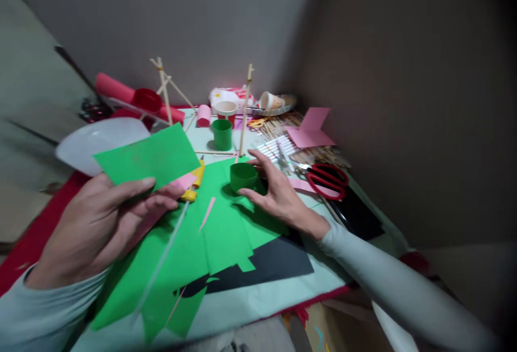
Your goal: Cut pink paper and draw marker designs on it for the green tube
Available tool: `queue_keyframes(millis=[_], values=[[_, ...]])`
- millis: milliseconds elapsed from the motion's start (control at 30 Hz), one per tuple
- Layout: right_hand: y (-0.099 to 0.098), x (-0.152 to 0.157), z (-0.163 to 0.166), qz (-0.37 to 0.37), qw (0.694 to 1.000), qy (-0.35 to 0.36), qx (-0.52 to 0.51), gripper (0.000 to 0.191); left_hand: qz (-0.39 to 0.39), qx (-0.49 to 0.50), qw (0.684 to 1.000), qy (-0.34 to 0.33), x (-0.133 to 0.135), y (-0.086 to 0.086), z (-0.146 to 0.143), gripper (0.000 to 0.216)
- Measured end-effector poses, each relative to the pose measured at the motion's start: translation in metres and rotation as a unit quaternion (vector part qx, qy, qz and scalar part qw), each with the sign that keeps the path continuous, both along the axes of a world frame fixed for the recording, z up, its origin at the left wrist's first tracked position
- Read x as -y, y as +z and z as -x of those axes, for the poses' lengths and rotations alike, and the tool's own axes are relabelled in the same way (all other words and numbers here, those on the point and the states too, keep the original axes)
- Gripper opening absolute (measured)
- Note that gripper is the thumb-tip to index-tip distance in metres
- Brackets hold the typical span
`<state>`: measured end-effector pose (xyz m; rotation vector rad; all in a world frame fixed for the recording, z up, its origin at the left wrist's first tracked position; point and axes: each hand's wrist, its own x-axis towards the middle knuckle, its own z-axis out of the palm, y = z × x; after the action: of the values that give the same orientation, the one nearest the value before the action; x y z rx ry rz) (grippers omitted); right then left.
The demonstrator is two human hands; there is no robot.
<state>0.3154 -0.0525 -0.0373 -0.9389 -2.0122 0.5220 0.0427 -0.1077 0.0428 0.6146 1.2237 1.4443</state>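
Observation:
My left hand (117, 212) is closed on a rectangular piece of green paper (149, 155), pinched between thumb and fingers. A small pink paper piece (186, 181) shows by its fingertips. Just beyond them is a yellow glue gun (197, 175) with a long, clear glue stick (163, 258) trailing toward me. My right hand (272, 188) has its fingers apart around the right side of a small green cup (242, 177). The thumb is at the cup's lower front; whether it presses on the cup is unclear. Green paper sheets (224, 223) lie under both hands.
Behind stand another green cup (222, 135), a paper cup (226, 108) and stick frames (245, 110). To the right lie white markers (277, 150), red-handled scissors (327, 181) and folded pink paper (311, 131). A black sheet (278, 263) lies in front; a white bowl (97, 139) is left.

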Motion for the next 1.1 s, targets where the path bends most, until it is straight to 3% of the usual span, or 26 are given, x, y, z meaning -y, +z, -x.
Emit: queue_keyframes(millis=[133,233,467,533,600,700,867,933,1100], values=[[0.000,-0.001,-0.003,0.020,1.000,-0.003,0.005,0.083,-0.077,-0.060,0.994,0.052,0.005,0.026,0.009,0.015],[0.007,0.002,-0.007,0.025,1.000,-0.018,0.007,0.078,-0.128,-0.085,0.983,0.097,0.014,0.035,0.029,0.020],[0.042,0.023,-0.008,-0.101,0.987,-0.127,-0.022,0.037,-0.198,-0.063,0.971,0.115,0.030,0.033,0.071,0.025],[0.051,0.033,0.003,-0.108,0.987,-0.115,0.014,0.019,-0.201,-0.053,0.970,0.127,0.033,0.029,0.078,0.024],[0.055,0.042,0.021,-0.090,0.992,-0.046,0.072,0.011,-0.187,-0.041,0.972,0.135,0.037,0.025,0.083,0.023],[0.050,0.048,0.055,-0.027,0.983,0.069,0.167,0.015,-0.150,-0.024,0.976,0.157,0.045,0.017,0.089,0.023],[0.046,0.046,0.102,0.023,0.957,0.087,0.275,0.018,-0.028,0.014,0.978,0.205,0.058,0.009,0.098,0.029],[0.050,0.047,0.115,-0.020,0.945,0.091,0.314,0.017,0.018,0.020,0.975,0.222,0.062,0.007,0.102,0.032],[0.053,0.049,0.148,-0.234,0.881,0.111,0.396,0.018,0.053,0.040,0.973,0.219,0.067,0.000,0.109,0.033]])
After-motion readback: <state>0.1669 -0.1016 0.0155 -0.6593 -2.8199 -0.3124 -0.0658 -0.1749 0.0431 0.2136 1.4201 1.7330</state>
